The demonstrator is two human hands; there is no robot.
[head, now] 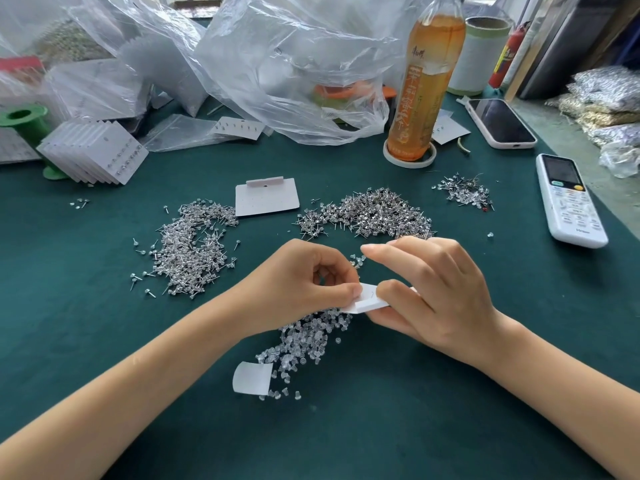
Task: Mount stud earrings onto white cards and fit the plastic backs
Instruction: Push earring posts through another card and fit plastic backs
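Note:
Both my hands hold one small white card [367, 301] above the green table [104, 323]. My left hand [304, 282] pinches its left edge with thumb and curled fingers. My right hand [429, 292] grips its right side, index finger stretched out. Clear plastic backs [304, 341] lie heaped just below the card. Stud earrings lie in a left pile [194, 247], a middle pile [367, 216] and a small right pile [464, 194]. A blank white card [266, 199] lies flat behind the piles. What my left fingertips hold besides the card is hidden.
A stack of filled cards [93, 154] leans at the left by a green spool [24, 119]. Plastic bags [277, 64] crowd the back. A tea bottle [426, 81], a phone [498, 123] and a remote control [568, 199] sit at the right. A curled paper scrap [252, 377] lies near me.

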